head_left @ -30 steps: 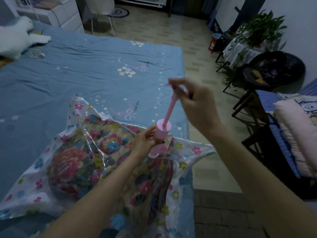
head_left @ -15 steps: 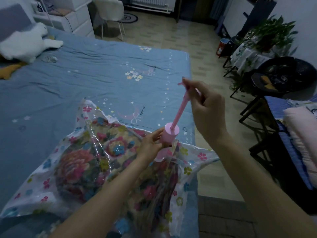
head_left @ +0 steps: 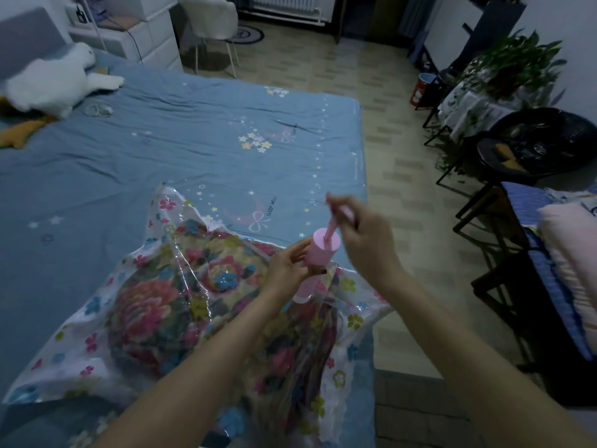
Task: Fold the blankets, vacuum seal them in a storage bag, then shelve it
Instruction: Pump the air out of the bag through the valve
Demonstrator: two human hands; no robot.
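Blankets bagged; left hand [head_left: 286,270] grips pump [head_left: 318,253], right hand [head_left: 361,240] at two o'clock pinches plunger handle [head_left: 337,215]. Sealing under way, shelving outstanding.

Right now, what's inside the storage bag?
Through the clear storage bag, a folded floral blanket shows. Deeper layers are hidden. The left hand holds the pink pump on top, covering the valve.

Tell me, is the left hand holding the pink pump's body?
Yes, the left hand grips the pump standing on the bag.
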